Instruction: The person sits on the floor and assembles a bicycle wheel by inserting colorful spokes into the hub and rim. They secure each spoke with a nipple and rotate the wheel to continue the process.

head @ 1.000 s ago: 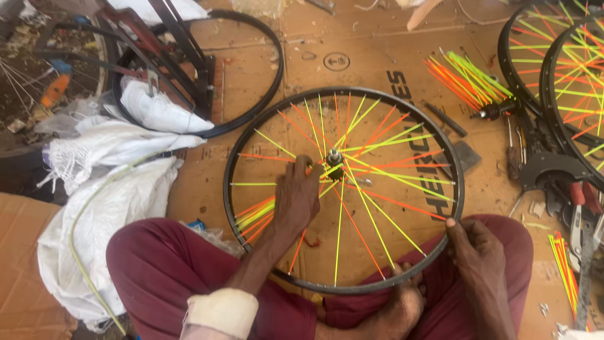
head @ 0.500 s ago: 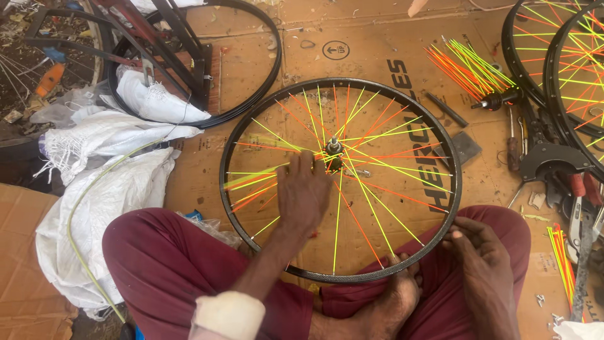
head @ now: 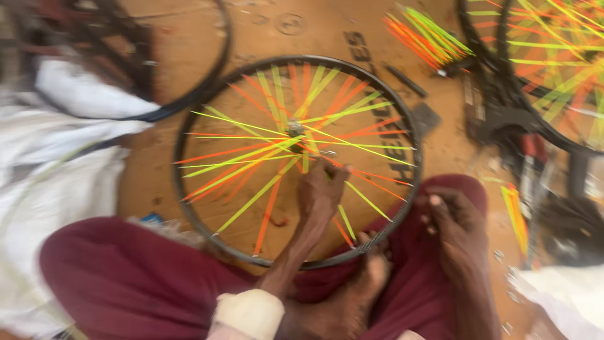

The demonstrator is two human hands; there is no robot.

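A: Where does the bicycle wheel (head: pixel 296 157) lie?

B: Flat on the brown cardboard (head: pixel 251 31) spread over the floor, its near rim resting against the person's crossed legs in maroon trousers (head: pixel 126 277). That probably keeps the wheel steady and within easy reach.

A: And the hands?

B: The left hand (head: pixel 321 192) reaches in among the yellow and orange spokes (head: pixel 251 154), just below the hub (head: pixel 296 129), fingers curled as if pinching a spoke; the blur hides exactly which one. The right hand (head: pixel 456 230) sits at the rim's right edge, fingers bent over it, seemingly bracing the wheel so it does not turn.

A: What lies around?

B: A bundle of loose coloured spokes (head: pixel 428 34) beyond the wheel, near enough to draw from. A bare black rim (head: pixel 189 94) lies to the upper left, white sacking (head: pixel 56 157) at the left, and more spoked wheels (head: pixel 553 56) at the upper right.
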